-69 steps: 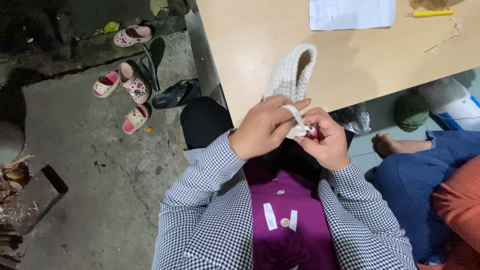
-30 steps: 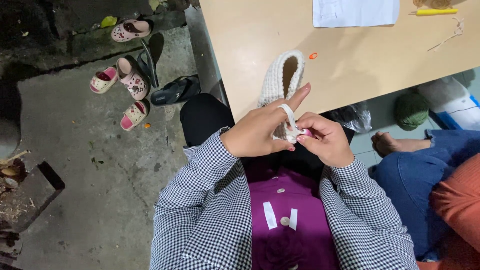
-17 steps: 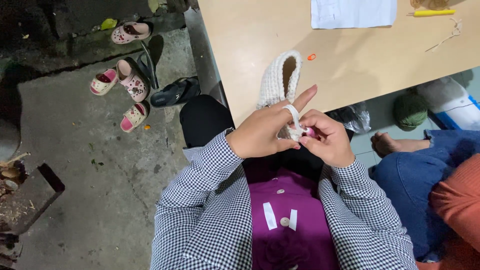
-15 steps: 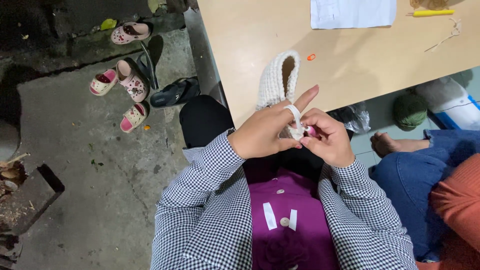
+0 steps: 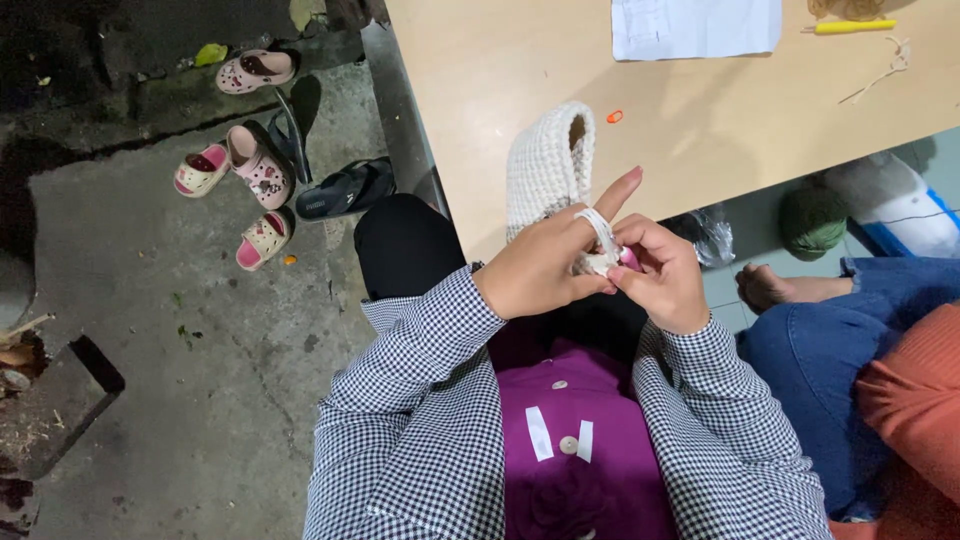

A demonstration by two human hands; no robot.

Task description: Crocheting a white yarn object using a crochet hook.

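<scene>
Closest in, the left hand [image 5: 535, 275] pinches the cream crocheted piece [image 5: 548, 165], white yarn [image 5: 601, 228] wrapped over its raised forefinger; the right hand [image 5: 668, 275] closes its grip on a pink hook [image 5: 629, 258]. The ribbed, pouch-shaped piece rests on the smooth wooden desk [image 5: 700, 110] edge. Beyond lie an orange marker [image 5: 614, 116], paper [image 5: 695, 27], and sandals [image 5: 262, 180] on the concrete floor.

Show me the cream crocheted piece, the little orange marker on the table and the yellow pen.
cream crocheted piece [image 5: 545, 165], head view, on its knitted side above the hands.
orange marker [image 5: 614, 117], head view, on the small ring itself.
yellow pen [image 5: 852, 27], head view, on the middle of its barrel.
</scene>
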